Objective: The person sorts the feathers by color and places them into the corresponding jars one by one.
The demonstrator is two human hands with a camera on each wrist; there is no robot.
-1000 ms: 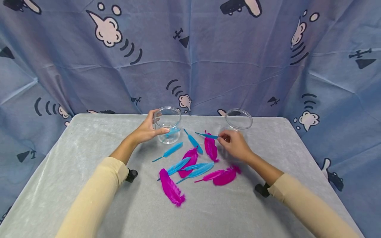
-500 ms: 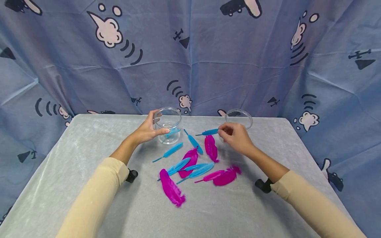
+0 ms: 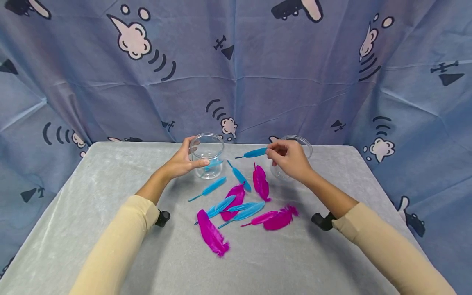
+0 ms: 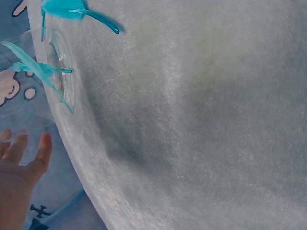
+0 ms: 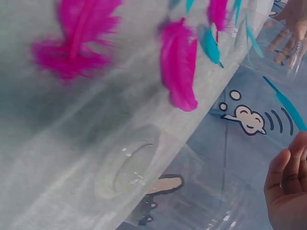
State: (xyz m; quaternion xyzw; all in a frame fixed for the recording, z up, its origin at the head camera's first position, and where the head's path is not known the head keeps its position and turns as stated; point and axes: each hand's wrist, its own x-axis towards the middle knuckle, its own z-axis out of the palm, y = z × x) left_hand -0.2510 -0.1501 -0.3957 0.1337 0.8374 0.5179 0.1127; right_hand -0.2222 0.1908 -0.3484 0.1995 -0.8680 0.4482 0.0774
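My left hand (image 3: 183, 160) grips the side of a clear jar (image 3: 218, 152), thumb at the front and fingers behind. Blue feathers (image 4: 36, 64) are inside that jar. My right hand (image 3: 291, 159) pinches another blue feather (image 3: 255, 153) by its vane end, its quill pointing left toward the held jar. That feather is raised above the table, as the right wrist view also shows. Behind the right hand stands a second clear jar (image 3: 281, 175), partly hidden by the hand; no feather shows in it.
Loose blue feathers (image 3: 213, 187) and magenta feathers (image 3: 261, 183) lie scattered across the middle of the grey table (image 3: 177, 254). Some overlap, with one magenta feather (image 3: 212, 234) nearest the front. A printed blue curtain (image 3: 258, 102) hangs behind the table's back edge.
My right hand has lifted the blue feather up from beside a magenta one and moved it slightly left. The left hand and its jar stay in place.
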